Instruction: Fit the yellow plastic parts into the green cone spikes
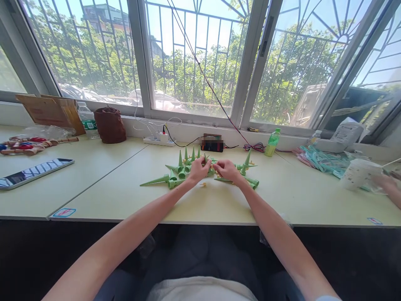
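Note:
My left hand [199, 169] is closed, and the tip of a green plastic spike shows at its fingers. Close beside it, my right hand [227, 170] is pinched at a small yellow piece, largely covered by the fingertips. Around both hands lie several green plastic watering spikes [156, 180], some flat and some standing point up, such as the upright spike [247, 161] on the right. Small yellow valve pieces are scattered among them. One loose yellow piece [203, 184] rests on the table just below my hands.
Behind the spikes a phone [212, 145] leans near a power strip [159, 141]. A green bottle [272, 142] stands to the right. A large phone [36, 173] and a brown bag [110, 124] are at left. Another person's hand [388, 184] is near a white bag [360, 173].

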Motion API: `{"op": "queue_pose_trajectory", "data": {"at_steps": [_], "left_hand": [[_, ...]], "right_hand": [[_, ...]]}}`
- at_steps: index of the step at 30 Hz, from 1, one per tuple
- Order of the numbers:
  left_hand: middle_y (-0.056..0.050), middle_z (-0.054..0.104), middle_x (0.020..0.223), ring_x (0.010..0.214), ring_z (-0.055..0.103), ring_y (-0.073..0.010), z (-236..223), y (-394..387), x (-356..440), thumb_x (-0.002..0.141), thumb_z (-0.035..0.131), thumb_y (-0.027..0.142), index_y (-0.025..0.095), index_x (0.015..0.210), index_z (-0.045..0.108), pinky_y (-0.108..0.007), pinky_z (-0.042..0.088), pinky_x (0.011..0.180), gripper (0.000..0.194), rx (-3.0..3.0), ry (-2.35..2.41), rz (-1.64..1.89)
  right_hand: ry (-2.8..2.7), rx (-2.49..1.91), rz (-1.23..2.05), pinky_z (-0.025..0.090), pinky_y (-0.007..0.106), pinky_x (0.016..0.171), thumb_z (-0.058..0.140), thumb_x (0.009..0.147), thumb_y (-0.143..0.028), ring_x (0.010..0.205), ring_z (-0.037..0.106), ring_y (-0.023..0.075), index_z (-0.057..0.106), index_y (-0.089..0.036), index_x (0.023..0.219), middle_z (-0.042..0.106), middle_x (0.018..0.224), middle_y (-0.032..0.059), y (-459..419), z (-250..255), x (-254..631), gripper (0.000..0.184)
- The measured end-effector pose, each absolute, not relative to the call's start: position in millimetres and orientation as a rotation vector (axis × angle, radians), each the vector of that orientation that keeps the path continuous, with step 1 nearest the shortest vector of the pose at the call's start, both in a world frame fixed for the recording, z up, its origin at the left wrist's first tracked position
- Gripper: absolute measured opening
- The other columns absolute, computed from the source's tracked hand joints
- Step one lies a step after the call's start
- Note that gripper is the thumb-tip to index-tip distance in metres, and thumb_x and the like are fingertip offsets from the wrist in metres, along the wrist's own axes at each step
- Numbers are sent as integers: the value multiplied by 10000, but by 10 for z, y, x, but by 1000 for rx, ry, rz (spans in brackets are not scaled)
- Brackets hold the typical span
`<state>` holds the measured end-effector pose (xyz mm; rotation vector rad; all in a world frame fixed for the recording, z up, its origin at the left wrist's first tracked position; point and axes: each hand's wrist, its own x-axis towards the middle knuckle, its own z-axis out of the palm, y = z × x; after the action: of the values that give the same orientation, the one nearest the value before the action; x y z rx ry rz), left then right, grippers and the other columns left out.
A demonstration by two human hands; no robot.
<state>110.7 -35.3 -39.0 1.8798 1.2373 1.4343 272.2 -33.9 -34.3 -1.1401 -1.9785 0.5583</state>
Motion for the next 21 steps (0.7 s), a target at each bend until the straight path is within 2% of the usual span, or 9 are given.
{"op": "queue_pose_trajectory", "data": {"at_steps": [6, 10, 13, 16, 21], "left_hand": [[21, 511, 493, 429, 470, -116, -404, -329, 1111, 818, 536, 448, 193, 651, 501, -253, 353, 458, 307, 1889, 1228, 1450], [15, 523, 511, 439, 455, -109, -425, -302, 1117, 823, 527, 442, 192, 643, 500, -249, 340, 460, 309, 1884, 1264, 1476], [16, 514, 508, 451, 454, -112, -436, -288, 1115, 824, 526, 425, 191, 639, 509, -250, 341, 470, 298, 1884, 1293, 1488], [9, 528, 523, 473, 464, -118, -440, -283, 1112, 822, 529, 423, 189, 641, 519, -251, 349, 482, 296, 1903, 1303, 1484], [-2, 568, 573, 499, 486, -119, -439, -291, 1115, 820, 537, 442, 180, 659, 543, -248, 368, 497, 307, 1940, 1254, 1457]], "right_hand": [[-2001, -1129, 534, 342, 239, 516, 437, 884, -490, 432, 411, 99, 453, -185, 524, 445, 403, -30, -348, -338, 2719, 473], [-1955, -1128, 567, 371, 234, 515, 481, 862, -463, 441, 470, 104, 565, -175, 668, 546, 493, -21, -293, -383, 2716, 357], [-1939, -1112, 580, 397, 232, 531, 529, 829, -414, 468, 507, 105, 588, -178, 757, 603, 580, -12, -262, -406, 2715, 254], [-1948, -1092, 598, 403, 235, 531, 524, 823, -385, 472, 511, 107, 564, -180, 728, 602, 589, -9, -258, -409, 2717, 230], [-1960, -1106, 585, 374, 238, 516, 470, 847, -393, 459, 466, 115, 507, -194, 650, 532, 482, -23, -275, -392, 2724, 282]]}}
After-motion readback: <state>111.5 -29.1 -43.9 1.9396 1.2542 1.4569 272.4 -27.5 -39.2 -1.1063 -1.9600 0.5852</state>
